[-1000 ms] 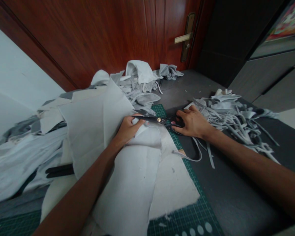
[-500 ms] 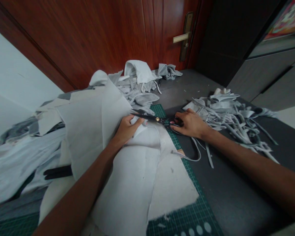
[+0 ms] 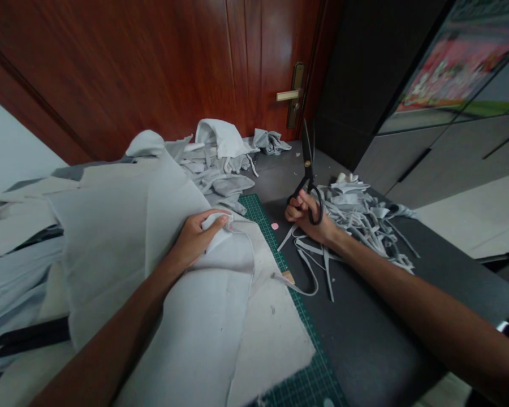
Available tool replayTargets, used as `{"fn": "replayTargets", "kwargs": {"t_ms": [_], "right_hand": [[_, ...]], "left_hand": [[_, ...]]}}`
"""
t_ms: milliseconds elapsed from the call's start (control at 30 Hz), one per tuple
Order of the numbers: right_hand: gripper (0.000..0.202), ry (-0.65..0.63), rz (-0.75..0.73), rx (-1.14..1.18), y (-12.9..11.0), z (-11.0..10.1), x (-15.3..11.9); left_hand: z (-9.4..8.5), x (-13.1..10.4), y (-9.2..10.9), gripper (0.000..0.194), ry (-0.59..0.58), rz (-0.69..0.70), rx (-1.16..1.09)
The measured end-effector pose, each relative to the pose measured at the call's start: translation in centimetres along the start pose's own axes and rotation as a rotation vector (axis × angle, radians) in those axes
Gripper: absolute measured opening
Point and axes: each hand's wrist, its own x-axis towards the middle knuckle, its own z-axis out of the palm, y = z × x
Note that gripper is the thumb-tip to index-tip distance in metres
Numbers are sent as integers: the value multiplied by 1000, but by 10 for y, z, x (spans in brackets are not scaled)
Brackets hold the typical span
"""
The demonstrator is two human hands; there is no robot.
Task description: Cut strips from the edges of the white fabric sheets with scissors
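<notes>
Black-handled scissors (image 3: 307, 175) stand with their blades pointing up and away, parted a little at the tips. My right hand (image 3: 311, 217) is closed around their handle loops, above the right side of the table. My left hand (image 3: 199, 237) pinches the folded edge of a large white fabric piece (image 3: 203, 316) between thumb and fingers. That fabric lies over a cream piece with a frayed edge (image 3: 275, 333), on a green cutting mat (image 3: 261, 212). A thin fabric strip (image 3: 307, 291) curls off the mat's right edge.
Grey and white fabric strips (image 3: 360, 220) are heaped at the right. More crumpled scraps (image 3: 220, 164) lie at the back, before a wooden door (image 3: 152, 68). Layered fabric (image 3: 21, 271) covers the left side. A small pink piece (image 3: 275, 226) lies beside the mat.
My right hand has lifted the scissors off the fabric edge and turned their blades upward. My left hand keeps its pinch on the fabric. The view has swung to the right.
</notes>
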Motion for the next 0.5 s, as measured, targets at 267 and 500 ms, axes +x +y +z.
{"fn": "replayTargets", "kwargs": {"t_ms": [267,500], "right_hand": [[58,-85,24,143,3,2,0],[60,-280,58,12,4,10,-11]], "left_hand": [[-1,-1,4,21,0,1,14],[-2,1,0,24,-7,2,27]]}}
